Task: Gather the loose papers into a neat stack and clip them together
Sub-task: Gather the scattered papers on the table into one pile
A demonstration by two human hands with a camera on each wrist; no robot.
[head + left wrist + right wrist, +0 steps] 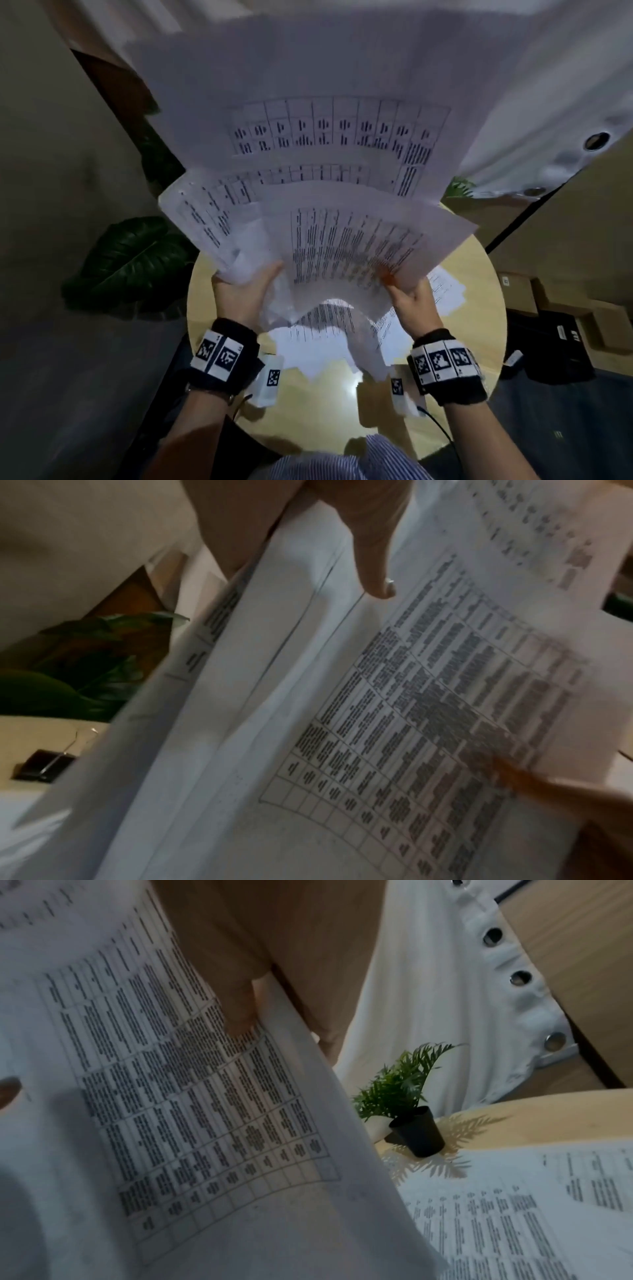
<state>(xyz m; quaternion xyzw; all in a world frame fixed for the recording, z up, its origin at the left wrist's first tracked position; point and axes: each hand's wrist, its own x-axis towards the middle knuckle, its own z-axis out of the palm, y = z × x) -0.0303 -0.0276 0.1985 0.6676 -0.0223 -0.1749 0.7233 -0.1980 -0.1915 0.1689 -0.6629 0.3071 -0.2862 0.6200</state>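
Holding fanned printed sheets (329, 219) aloft: left hand (239, 294) grips at 8 o'clock, right hand (411, 301) pinches at 4 o'clock.

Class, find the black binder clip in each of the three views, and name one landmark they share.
Head: not in view.
Left wrist: binder clip lies low at the left edge, on the table.
Right wrist: not in view.
Shared landmark: the held papers.
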